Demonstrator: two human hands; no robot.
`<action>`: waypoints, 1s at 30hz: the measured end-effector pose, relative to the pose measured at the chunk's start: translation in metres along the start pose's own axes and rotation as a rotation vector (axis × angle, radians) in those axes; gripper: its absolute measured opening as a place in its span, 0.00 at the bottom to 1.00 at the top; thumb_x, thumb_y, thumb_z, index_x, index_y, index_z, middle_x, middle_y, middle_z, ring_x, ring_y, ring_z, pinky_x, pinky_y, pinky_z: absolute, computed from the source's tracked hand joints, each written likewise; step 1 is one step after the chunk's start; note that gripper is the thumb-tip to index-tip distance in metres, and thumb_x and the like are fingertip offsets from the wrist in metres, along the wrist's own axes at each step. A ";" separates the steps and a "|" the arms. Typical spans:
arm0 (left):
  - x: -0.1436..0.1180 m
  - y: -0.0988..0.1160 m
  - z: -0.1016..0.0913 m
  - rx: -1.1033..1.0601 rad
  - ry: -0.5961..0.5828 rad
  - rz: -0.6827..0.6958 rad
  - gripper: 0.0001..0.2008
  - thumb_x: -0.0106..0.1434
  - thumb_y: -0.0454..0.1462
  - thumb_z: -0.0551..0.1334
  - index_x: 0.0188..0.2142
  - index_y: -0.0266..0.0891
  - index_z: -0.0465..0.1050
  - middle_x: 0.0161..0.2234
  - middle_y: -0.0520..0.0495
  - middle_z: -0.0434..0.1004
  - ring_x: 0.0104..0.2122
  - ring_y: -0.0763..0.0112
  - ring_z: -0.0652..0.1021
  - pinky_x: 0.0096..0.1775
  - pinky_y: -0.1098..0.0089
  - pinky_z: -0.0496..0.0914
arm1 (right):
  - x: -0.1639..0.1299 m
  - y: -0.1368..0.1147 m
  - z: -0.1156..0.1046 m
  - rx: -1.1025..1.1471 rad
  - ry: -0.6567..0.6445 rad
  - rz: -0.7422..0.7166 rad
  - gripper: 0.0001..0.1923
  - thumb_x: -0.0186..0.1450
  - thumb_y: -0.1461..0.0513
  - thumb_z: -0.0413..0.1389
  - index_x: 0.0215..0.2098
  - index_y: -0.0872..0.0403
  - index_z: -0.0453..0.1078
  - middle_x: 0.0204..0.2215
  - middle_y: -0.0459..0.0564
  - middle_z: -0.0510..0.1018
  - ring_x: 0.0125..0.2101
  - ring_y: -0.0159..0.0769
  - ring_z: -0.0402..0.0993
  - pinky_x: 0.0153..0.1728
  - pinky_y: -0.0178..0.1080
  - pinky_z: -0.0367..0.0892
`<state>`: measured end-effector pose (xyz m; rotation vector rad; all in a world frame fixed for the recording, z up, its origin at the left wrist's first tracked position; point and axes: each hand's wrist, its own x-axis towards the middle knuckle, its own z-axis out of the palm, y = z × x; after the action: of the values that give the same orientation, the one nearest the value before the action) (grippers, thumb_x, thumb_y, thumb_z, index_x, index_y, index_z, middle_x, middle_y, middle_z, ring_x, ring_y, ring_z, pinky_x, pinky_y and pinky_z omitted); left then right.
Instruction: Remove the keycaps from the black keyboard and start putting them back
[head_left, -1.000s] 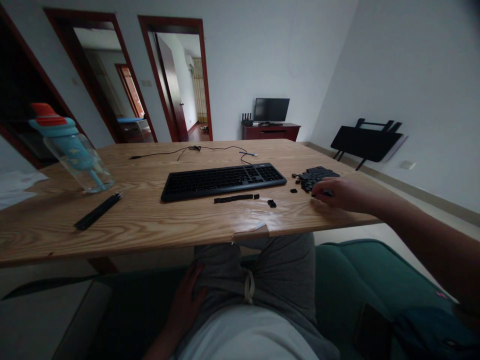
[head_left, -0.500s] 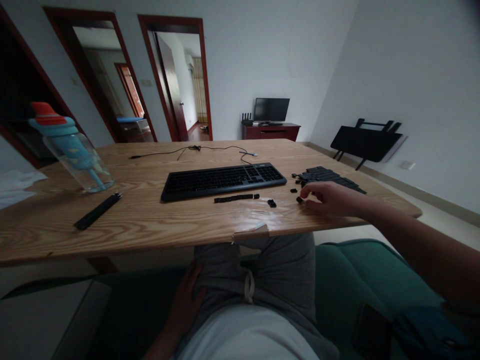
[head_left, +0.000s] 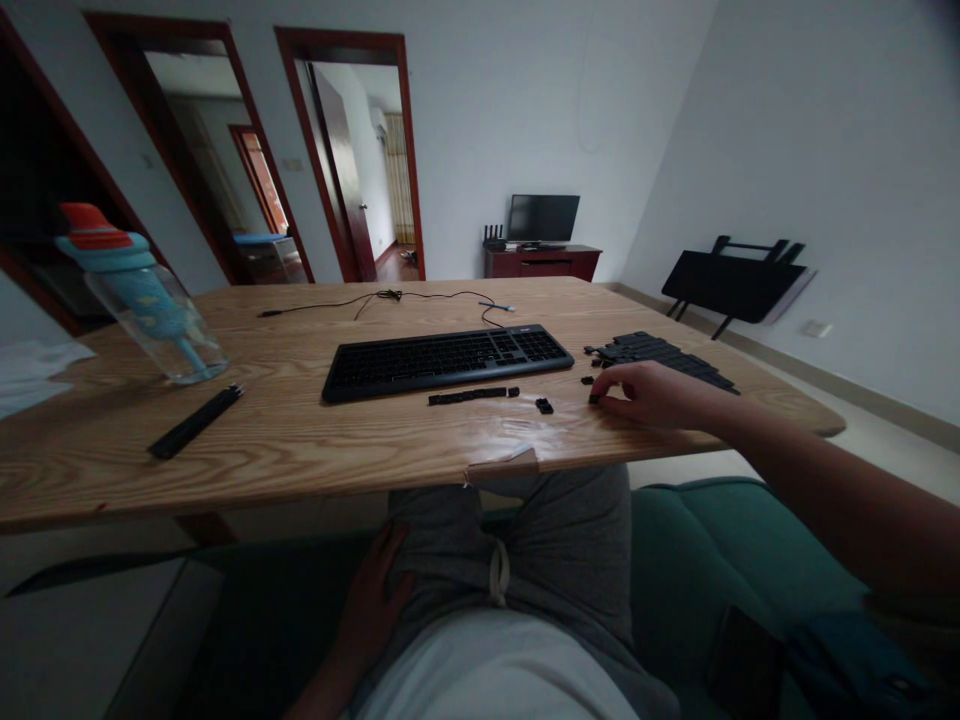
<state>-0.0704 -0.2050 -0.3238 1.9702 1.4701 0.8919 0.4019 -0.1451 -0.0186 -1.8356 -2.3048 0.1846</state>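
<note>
My right hand (head_left: 637, 395) is low over the table's right side, thumb and fingertips closed on a small black keycap (head_left: 594, 399). Behind that hand lies a spread of black keycaps (head_left: 660, 357) in rows, partly hidden by it. A loose keycap (head_left: 587, 380) sits just beyond my fingertips. To the left is a little cluster of keycaps (head_left: 544, 406), then a row of keycaps (head_left: 469, 396) along the front of a black keyboard (head_left: 450, 358). My left hand (head_left: 381, 590) rests on my thigh in grey trousers, fingers stretched out, holding nothing.
On the left of the wooden table (head_left: 300, 450) stand a clear bottle (head_left: 150, 310) with a red and blue lid and a black pencil-like bundle (head_left: 195, 422). A cable (head_left: 442, 295) runs behind the keyboard. Tape (head_left: 502, 467) covers part of the front edge.
My right hand has shifted slightly left, and its fingertips have closed further on the small keycap. My left hand has stayed still.
</note>
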 end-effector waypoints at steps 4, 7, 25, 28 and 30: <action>0.000 0.001 -0.001 0.008 -0.002 0.002 0.27 0.69 0.43 0.56 0.67 0.44 0.63 0.70 0.40 0.58 0.68 0.54 0.61 0.66 0.45 0.56 | 0.009 -0.003 0.001 -0.020 -0.019 -0.005 0.15 0.64 0.53 0.55 0.43 0.48 0.79 0.31 0.49 0.80 0.27 0.34 0.72 0.30 0.37 0.63; -0.001 0.003 -0.003 0.010 -0.006 0.008 0.28 0.69 0.41 0.56 0.67 0.44 0.62 0.70 0.40 0.58 0.68 0.53 0.62 0.66 0.45 0.57 | 0.021 -0.013 0.001 -0.008 -0.026 -0.034 0.13 0.64 0.55 0.56 0.42 0.48 0.79 0.34 0.49 0.82 0.30 0.36 0.74 0.33 0.37 0.65; -0.002 0.000 0.000 0.021 0.001 0.007 0.27 0.69 0.42 0.56 0.67 0.45 0.63 0.70 0.40 0.58 0.68 0.53 0.62 0.66 0.45 0.57 | 0.040 -0.044 0.000 0.044 0.025 -0.130 0.14 0.64 0.56 0.55 0.44 0.51 0.78 0.37 0.51 0.82 0.32 0.35 0.75 0.36 0.36 0.66; -0.002 0.000 -0.001 0.027 -0.020 0.014 0.27 0.70 0.42 0.55 0.67 0.43 0.62 0.70 0.39 0.57 0.68 0.54 0.61 0.66 0.45 0.56 | 0.033 -0.051 0.000 0.052 -0.013 -0.203 0.14 0.65 0.56 0.55 0.44 0.51 0.79 0.40 0.53 0.82 0.34 0.37 0.75 0.37 0.38 0.66; -0.002 0.000 -0.001 0.032 -0.028 0.008 0.28 0.70 0.42 0.55 0.68 0.42 0.61 0.70 0.39 0.56 0.68 0.54 0.61 0.66 0.45 0.56 | 0.032 -0.055 0.001 0.058 -0.024 -0.235 0.15 0.65 0.56 0.54 0.44 0.52 0.79 0.42 0.54 0.82 0.36 0.37 0.75 0.38 0.38 0.66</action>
<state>-0.0713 -0.2066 -0.3231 2.0050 1.4702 0.8455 0.3423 -0.1269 -0.0056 -1.5277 -2.4793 0.2362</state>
